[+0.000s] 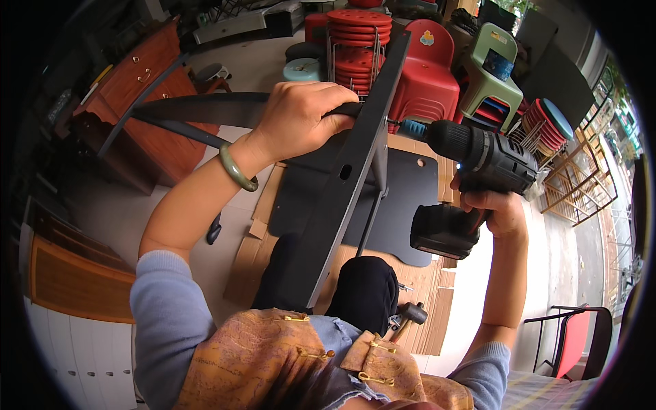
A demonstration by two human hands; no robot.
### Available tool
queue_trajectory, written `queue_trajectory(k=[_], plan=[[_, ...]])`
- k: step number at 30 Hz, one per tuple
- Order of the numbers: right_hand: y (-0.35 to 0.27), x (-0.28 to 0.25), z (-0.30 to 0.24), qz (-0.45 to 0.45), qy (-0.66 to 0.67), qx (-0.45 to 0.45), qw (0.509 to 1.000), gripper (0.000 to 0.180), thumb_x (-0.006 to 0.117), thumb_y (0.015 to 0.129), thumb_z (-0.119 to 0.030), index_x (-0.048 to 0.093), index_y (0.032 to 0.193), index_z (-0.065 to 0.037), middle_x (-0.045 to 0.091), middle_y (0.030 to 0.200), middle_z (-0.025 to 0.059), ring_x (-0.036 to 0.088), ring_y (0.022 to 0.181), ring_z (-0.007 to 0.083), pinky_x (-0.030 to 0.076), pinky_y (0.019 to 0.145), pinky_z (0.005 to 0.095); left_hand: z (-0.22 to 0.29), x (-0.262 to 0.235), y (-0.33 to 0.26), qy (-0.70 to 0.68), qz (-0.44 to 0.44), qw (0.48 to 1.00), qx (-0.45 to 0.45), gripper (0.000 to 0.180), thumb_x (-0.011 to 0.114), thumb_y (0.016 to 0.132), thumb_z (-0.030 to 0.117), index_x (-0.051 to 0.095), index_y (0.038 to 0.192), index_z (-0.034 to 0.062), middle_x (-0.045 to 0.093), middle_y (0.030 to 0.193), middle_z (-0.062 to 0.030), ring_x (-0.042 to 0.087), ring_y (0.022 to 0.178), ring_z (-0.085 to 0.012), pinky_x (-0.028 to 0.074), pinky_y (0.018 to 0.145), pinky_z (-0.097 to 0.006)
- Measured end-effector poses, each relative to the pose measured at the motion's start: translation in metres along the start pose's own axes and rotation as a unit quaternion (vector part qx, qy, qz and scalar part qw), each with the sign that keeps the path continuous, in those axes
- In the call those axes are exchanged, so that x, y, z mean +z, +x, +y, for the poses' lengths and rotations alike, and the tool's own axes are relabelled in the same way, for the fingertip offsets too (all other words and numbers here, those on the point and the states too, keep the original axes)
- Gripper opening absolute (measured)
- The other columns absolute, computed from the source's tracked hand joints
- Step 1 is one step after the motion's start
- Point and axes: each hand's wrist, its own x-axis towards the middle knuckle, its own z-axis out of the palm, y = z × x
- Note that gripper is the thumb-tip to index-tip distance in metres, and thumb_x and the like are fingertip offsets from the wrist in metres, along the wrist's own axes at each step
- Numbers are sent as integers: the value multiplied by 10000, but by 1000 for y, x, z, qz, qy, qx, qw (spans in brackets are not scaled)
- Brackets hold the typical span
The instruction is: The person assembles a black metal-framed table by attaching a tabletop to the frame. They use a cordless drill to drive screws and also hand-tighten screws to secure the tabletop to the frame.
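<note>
L hand [301, 116] grip atop black frame [342, 184]; R hand [499, 208] holds drill [478, 160] beside it.

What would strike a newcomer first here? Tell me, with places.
At centre right, the right hand holds a black cordless drill with its tip against a dark metal frame. The left hand, a green bangle at its wrist, clamps the frame's top. Behind stand stacked red stools and plastic chairs.

Black cordless power drill [478, 164] with teal chuck collar; black flat metal frame panel [342, 184]; green jade-like bangle [236, 171]; red moulded plastic chair [427, 75].
</note>
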Motion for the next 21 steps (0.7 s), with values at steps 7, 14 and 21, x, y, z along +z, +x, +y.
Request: queue_trajectory(k=[7,14,21], plan=[[-6,5,1,38,-20,-31,999,532,610,493,-10,614,1024,20,672,906,160,589,609,182,503,578,283,1,-4,-3,31,-36,998,-29,245,680,729,108,613,965,104,659,836,-70,636,770,-279,495,657,-348],[-87,-32,40,172,19,-32,984,548,608,541,-18,590,1088,11,662,951,158,586,617,181,501,612,290,4,-7,11,53,-134,988,-57,223,640,781,235,614,996,183,658,825,-47,637,793,-291,491,671,-365],[-186,-40,156,358,76,98,925,414,627,623,29,594,1036,17,663,890,128,578,598,158,491,559,272,-36,-3,6,19,-160,987,7,394,635,809,108,564,1188,25,668,970,-134,650,870,-202,488,802,-281]])
